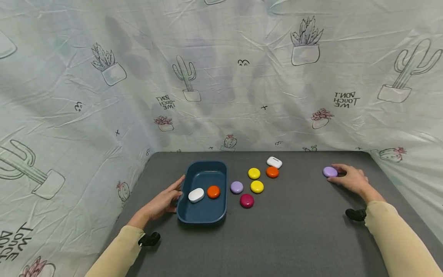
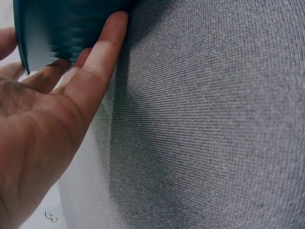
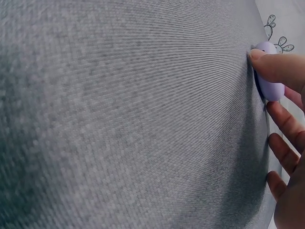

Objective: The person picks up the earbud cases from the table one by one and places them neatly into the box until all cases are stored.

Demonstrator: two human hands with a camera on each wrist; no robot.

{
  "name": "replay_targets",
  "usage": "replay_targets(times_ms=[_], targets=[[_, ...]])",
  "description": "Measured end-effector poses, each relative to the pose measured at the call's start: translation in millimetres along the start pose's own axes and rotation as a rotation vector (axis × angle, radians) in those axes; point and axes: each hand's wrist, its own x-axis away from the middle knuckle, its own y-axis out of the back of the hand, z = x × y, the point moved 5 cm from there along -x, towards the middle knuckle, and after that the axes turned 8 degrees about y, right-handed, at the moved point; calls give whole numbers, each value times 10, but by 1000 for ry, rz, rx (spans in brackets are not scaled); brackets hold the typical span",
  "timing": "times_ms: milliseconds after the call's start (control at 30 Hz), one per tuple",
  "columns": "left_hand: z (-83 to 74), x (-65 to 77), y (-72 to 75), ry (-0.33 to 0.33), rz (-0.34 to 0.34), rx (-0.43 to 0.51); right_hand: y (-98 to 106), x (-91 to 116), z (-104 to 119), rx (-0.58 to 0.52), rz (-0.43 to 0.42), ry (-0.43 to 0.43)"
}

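My left hand (image 1: 162, 202) grips the left wall of a dark blue tray (image 1: 202, 220), its fingers against the outer side; the left wrist view shows the fingers (image 2: 93, 71) on the tray wall. Inside the tray lie a white oval piece (image 1: 196, 195) and an orange round piece (image 1: 213, 192). At the far right, my right hand (image 1: 351, 180) pinches a glossy purple disc (image 1: 330, 172) between thumb and fingers. In the right wrist view the purple disc (image 3: 271, 88) stands on edge in the picture, close to the cloth, with the thumb across it.
Right of the tray are another purple disc (image 1: 237, 187), yellow discs (image 1: 254, 173) (image 1: 257, 187), a dark red disc (image 1: 247, 201), an orange disc (image 1: 272, 172) and a white rounded piece (image 1: 274, 162). They lie on a grey cloth-covered table (image 1: 287, 238). A cactus-print curtain (image 1: 221, 84) hangs behind.
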Motion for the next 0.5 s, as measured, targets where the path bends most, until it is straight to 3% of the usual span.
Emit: replay_targets(times_ms=[500], targets=[[-1,4,4,-16,4,-17,-4,-16,-35,-5,15,-20]])
